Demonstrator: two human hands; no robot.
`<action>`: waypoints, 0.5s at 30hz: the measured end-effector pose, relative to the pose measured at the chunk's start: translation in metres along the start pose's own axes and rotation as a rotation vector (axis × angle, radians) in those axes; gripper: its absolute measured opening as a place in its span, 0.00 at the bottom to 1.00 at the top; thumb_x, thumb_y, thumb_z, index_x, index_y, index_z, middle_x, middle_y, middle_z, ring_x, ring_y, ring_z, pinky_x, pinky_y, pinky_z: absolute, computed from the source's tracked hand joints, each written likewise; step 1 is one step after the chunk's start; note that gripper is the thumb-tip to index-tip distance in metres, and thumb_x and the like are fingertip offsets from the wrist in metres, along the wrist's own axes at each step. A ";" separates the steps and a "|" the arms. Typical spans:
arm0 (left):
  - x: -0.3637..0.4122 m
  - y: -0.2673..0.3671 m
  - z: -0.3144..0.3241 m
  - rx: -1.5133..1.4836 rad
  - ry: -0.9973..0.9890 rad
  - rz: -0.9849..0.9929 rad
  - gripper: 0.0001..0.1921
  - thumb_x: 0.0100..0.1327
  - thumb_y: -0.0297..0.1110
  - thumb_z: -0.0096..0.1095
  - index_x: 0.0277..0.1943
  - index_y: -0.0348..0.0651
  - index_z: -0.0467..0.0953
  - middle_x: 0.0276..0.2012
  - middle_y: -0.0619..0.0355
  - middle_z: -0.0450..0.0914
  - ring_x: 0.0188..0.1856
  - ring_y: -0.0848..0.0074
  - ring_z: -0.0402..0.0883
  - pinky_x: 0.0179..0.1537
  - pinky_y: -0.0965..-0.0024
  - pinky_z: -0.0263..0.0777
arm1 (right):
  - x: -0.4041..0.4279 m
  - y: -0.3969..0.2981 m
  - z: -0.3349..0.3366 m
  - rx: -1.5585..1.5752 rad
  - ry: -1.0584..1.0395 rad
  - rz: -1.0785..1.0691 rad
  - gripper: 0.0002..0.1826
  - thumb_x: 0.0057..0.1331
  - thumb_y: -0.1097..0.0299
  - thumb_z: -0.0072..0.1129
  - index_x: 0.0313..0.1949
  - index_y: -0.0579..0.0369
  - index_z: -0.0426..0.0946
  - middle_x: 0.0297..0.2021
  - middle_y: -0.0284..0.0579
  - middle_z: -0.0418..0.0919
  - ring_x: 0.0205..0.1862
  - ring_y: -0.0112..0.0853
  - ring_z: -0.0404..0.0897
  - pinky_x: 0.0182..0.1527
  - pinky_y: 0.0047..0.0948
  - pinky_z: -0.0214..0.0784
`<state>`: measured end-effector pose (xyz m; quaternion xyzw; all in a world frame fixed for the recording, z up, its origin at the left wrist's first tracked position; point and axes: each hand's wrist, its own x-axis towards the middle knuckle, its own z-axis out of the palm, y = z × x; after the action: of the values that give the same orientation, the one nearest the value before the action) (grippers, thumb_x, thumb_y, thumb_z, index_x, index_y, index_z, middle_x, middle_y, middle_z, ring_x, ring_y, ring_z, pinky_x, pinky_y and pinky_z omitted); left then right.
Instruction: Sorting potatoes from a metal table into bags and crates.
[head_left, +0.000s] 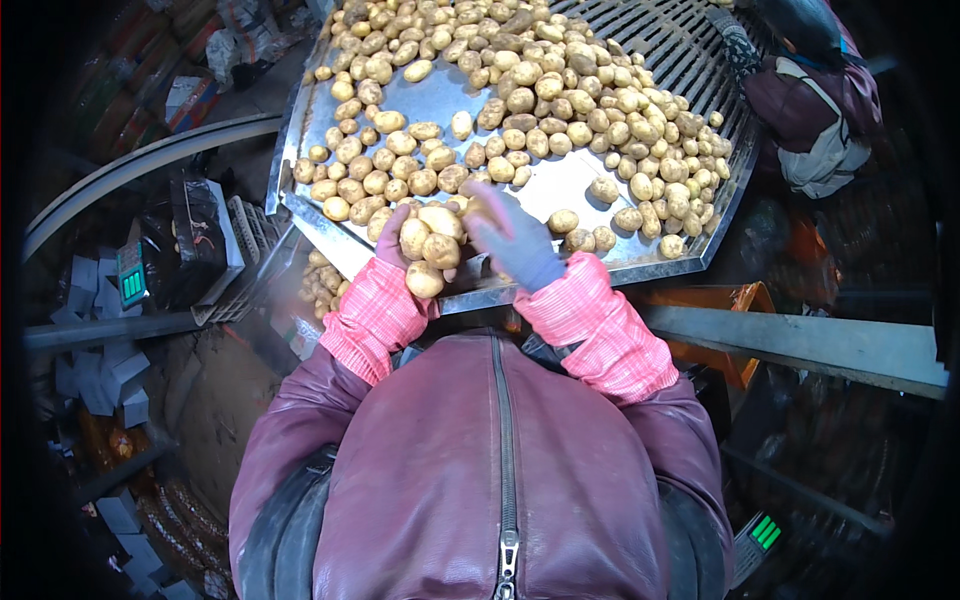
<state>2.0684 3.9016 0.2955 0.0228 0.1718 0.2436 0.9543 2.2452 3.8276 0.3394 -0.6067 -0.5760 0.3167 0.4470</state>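
My left hand (391, 238), in a purplish glove, cradles several potatoes (439, 250) at the front edge of a metal sorting table (559, 187). Beside it is my right hand (519, 244), in a grey-purple glove and blurred by motion. Its fingers reach toward the held potatoes, and whether they grip one is unclear. Loose potatoes (421, 181) lie on the tabletop just beyond both hands. A larger heap of potatoes (540, 82) spreads behind them and to the right, some with dark soil on the skin.
A slatted metal grate (660, 34) adjoins the table at the back. At the far right stands another person (806, 105). More potatoes (322, 283) lie below the table's left corner. An orange crate (739, 360) and a metal beam (795, 337) are at right, a plastic crate (251, 229) at left.
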 end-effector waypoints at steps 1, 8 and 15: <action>0.004 0.003 -0.015 0.003 0.046 0.050 0.33 0.67 0.64 0.45 0.58 0.41 0.74 0.48 0.44 0.83 0.41 0.53 0.86 0.25 0.57 0.83 | 0.000 -0.002 0.007 -0.281 0.004 -0.162 0.25 0.70 0.57 0.51 0.64 0.51 0.66 0.48 0.54 0.78 0.48 0.48 0.79 0.48 0.44 0.74; 0.000 0.002 -0.001 -0.027 0.011 0.067 0.35 0.67 0.64 0.42 0.61 0.43 0.73 0.51 0.47 0.81 0.41 0.56 0.86 0.24 0.57 0.81 | 0.002 -0.023 -0.018 -0.239 -0.011 -0.126 0.28 0.69 0.54 0.54 0.64 0.52 0.67 0.57 0.59 0.73 0.56 0.52 0.76 0.56 0.44 0.70; -0.005 0.003 0.004 -0.017 -0.168 -0.073 0.37 0.66 0.65 0.45 0.63 0.39 0.69 0.53 0.47 0.80 0.45 0.53 0.85 0.24 0.57 0.81 | 0.014 0.099 -0.108 -1.177 0.280 0.160 0.21 0.62 0.53 0.59 0.54 0.41 0.77 0.53 0.54 0.71 0.53 0.51 0.73 0.50 0.52 0.70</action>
<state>2.0643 3.9024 0.3017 0.0289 0.0899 0.2072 0.9737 2.3848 3.8282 0.2947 -0.8292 -0.5427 -0.1050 0.0829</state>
